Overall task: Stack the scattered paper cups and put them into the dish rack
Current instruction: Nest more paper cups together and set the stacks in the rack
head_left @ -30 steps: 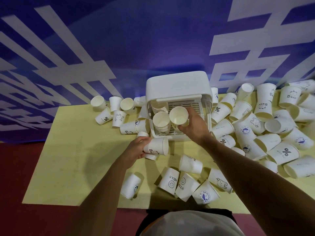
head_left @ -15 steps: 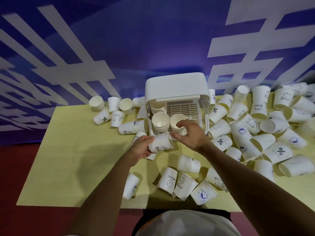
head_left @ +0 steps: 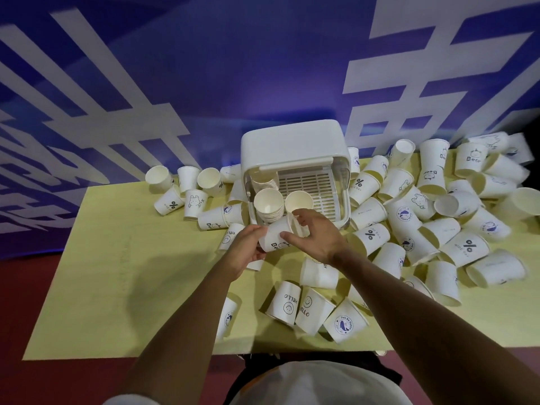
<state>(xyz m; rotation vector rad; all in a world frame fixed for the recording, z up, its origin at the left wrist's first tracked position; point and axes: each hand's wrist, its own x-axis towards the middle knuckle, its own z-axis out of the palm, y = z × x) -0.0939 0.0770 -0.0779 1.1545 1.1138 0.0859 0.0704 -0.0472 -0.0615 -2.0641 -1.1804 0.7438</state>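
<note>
A white paper cup with dark print [head_left: 274, 239] lies tilted just before the white plastic dish rack [head_left: 293, 146], by the far edge of the yellow table [head_left: 122, 273]. The left hand [head_left: 248, 251] grasps its base and the right hand [head_left: 317, 239] pinches its rim.

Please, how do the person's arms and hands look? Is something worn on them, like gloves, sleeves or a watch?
The left forearm and the right forearm are bare. The left hand and the right hand wear no gloves, and no watch, bracelet or ring shows. Only a pale sleeve edge appears where the left arm leaves the picture.
</note>
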